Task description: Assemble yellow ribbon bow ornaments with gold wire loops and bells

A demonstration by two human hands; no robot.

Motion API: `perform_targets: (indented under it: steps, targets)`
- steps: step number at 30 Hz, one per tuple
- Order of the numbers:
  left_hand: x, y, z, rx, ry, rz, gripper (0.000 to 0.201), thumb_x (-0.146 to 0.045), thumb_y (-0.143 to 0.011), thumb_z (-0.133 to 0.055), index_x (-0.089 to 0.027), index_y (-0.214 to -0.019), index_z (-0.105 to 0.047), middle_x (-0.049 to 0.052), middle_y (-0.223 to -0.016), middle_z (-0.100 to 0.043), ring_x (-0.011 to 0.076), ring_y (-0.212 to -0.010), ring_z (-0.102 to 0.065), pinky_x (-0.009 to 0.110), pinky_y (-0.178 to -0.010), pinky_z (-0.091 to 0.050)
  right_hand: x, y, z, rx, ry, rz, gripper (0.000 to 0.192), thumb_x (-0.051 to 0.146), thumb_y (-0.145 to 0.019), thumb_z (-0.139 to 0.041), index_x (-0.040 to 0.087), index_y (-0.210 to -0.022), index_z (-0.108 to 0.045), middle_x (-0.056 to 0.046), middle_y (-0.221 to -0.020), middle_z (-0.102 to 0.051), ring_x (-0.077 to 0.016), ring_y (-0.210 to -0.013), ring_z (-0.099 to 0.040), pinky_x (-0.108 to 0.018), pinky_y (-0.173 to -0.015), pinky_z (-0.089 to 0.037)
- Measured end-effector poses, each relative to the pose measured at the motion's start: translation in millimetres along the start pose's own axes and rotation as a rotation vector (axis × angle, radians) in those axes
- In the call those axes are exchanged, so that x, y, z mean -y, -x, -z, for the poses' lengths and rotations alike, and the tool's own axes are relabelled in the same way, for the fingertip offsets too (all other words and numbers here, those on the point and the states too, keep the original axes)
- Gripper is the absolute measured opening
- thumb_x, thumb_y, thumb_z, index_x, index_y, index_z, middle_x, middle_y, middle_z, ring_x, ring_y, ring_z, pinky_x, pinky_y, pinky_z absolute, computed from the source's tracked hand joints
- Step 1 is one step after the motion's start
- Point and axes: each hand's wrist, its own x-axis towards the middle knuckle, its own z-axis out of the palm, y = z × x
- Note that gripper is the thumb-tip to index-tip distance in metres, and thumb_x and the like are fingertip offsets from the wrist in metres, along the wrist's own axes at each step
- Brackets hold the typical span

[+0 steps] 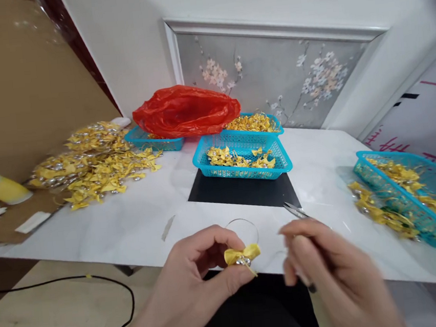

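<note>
— Left hand [193,284], what is listed under it?

— One small yellow bow [242,254] with a silvery bead cluster beneath, pinched between my thumb and forefinger; the other fingers curl loosely. The bow sits just off the near edge of the table, above my dark lap.

— And the surface?

— One white marble-look table [131,220]. One black mat [244,192] at its centre, with a turquoise basket [244,170] standing on its far edge, yellow bows inside. Behind that, a second basket [253,124], also filled. One red plastic bag [185,110] lying over a third basket at the back. A loose heap of yellow bows [94,162] to the left, partly on brown cardboard [11,219]. A long turquoise basket [417,190] at the right edge, with bows in it and beside it. A thin wire ring [241,228] on the table just beyond the bow.

— Right hand?

— Right hand [328,271] is blurred, fingers bent inward near a metal tool tip [295,210] showing above it; whether it grips that tool I cannot tell.

— Room?

— White wall, a grey panel with painted blossoms [272,81], a black cable [79,285] on the pale floor.

— Any writing?

— Pink marks on a white board [411,129] at right, not readable.
</note>
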Motion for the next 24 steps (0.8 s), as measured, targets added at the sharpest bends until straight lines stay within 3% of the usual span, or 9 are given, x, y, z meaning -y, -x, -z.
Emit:
perform_targets:
  steps: [1,3,6,11,14,19,21,24]
  targets:
    - [-2,1,-1.9,0.0,0.005,0.002,0.013,-0.015,-0.074,-0.074,-0.021,-0.081,-0.064,-0.004,-0.075,-0.062,0.0117,-0.068,-0.056,0.019,-0.061,-0.045,4,-8,-10,0.071,-0.068,-0.051,0.019,0.036,-0.097,-0.053,0.021,-0.1,-0.063,0.004,-0.062,-0.058,-0.0106,-0.054,-0.056,-0.02,-0.05,-0.047]
    - [-3,1,-4.8,0.0,0.019,-0.001,0.017,-0.012,-0.074,-0.073,-0.023,-0.08,-0.061,-0.005,-0.074,-0.061,0.012,-0.069,-0.057,0.02,-0.062,-0.046,8,-16,-26,0.174,-0.231,-0.187,0.022,0.041,-0.094,-0.056,0.02,-0.094,-0.064,0.005,-0.062,-0.053,-0.0088,-0.053,-0.051,-0.019,-0.049,-0.042]
    - [0,-1,-5.0,-0.021,0.05,-0.021,0.024,-0.011,-0.072,-0.075,-0.025,-0.08,-0.057,-0.006,-0.076,-0.061,0.0122,-0.069,-0.057,0.02,-0.062,-0.048,7,-16,-40,0.159,-0.345,-0.255,0.031,0.043,-0.092,-0.059,0.018,-0.074,-0.059,0.004,-0.068,-0.049,-0.0064,-0.052,-0.039,-0.02,-0.047,-0.032]
    - [4,1,3.8,-0.087,0.035,-0.078,0.032,-0.014,-0.065,-0.082,-0.027,-0.087,-0.062,-0.003,-0.086,-0.067,0.0135,-0.071,-0.057,0.019,-0.058,-0.046,-2,-13,-42,0.09,-0.328,-0.104,0.031,0.036,-0.097,-0.054,0.018,-0.072,-0.053,0.004,-0.071,-0.042,-0.0065,-0.053,-0.035,-0.02,-0.045,-0.028]
    - [5,3,6.9,-0.082,-0.023,-0.004,0.014,-0.028,-0.075,-0.077,-0.024,-0.085,-0.07,-0.002,-0.072,-0.063,0.0112,-0.059,-0.052,0.018,-0.052,-0.042,-3,-13,-42,0.035,-0.28,0.004,0.026,0.03,-0.097,-0.053,0.019,-0.074,-0.054,0.004,-0.071,-0.042,-0.0074,-0.055,-0.038,-0.02,-0.046,-0.032]
    - [3,4,4.1,0.033,0.036,0.097,0.021,-0.04,-0.085,-0.068,-0.022,-0.096,-0.071,-0.006,-0.047,-0.055,0.0078,-0.042,-0.042,0.016,-0.04,-0.031,-1,-12,-42,0.02,-0.192,0.117,0.02,0.023,-0.096,-0.055,0.02,-0.076,-0.058,0.002,-0.072,-0.047,-0.0092,-0.061,-0.044,-0.021,-0.052,-0.035]
    - [2,3,3.1,0.062,0.115,0.089,0.02,-0.039,-0.086,-0.067,-0.021,-0.094,-0.071,-0.004,-0.051,-0.06,0.0082,-0.044,-0.048,0.015,-0.043,-0.037,-3,-12,-42,0.054,-0.26,0.068,0.022,0.025,-0.096,-0.056,0.019,-0.075,-0.058,0.003,-0.071,-0.046,-0.0086,-0.059,-0.042,-0.021,-0.05,-0.033]
    - [1,2,3.7,0.117,0.234,0.061,0.016,-0.033,-0.087,-0.069,-0.018,-0.086,-0.073,-0.001,-0.061,-0.066,0.0087,-0.054,-0.057,0.015,-0.053,-0.046,-6,-11,-45,0.154,-0.522,-0.139,0.028,0.034,-0.097,-0.055,0.019,-0.074,-0.056,0.005,-0.07,-0.04,-0.0069,-0.054,-0.033,-0.021,-0.046,-0.027]
